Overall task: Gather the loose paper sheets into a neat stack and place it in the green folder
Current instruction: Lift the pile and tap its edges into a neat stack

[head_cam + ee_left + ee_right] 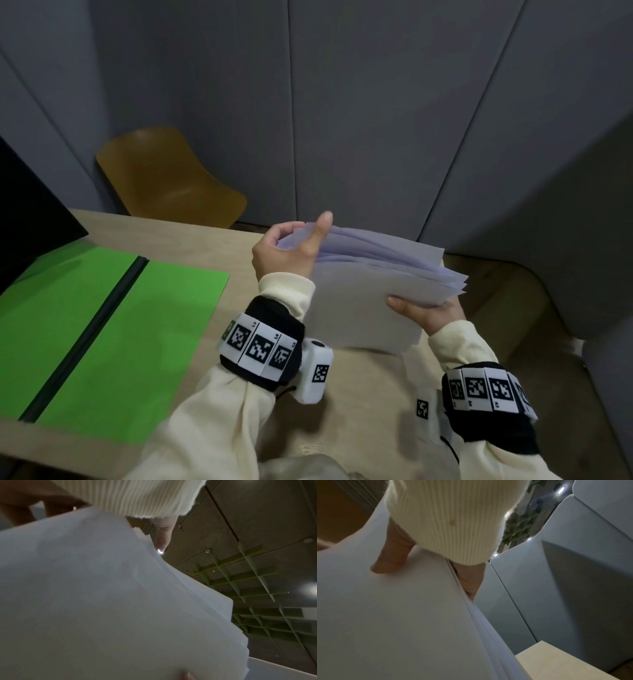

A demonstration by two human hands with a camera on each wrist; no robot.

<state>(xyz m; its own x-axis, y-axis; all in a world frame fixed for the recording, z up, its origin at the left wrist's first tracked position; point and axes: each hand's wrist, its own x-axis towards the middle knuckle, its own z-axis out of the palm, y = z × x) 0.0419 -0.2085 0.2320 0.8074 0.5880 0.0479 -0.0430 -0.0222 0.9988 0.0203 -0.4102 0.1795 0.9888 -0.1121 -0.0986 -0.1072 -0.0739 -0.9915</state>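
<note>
Grey padded wall panels close in a pale wooden table (239, 246), and at its left end the green folder (102, 329) lies open and flat, its dark spine running away from the person. To its right, well apart and lifted off the tabletop, the paper sheets (370, 301) form a stack, edges fanned and uneven. The left hand (287, 250), nearer the folder, pinches their far left corner, while the right hand (428, 313) grips the near right edge, thumb on top; so the stack must travel leftward.
</note>
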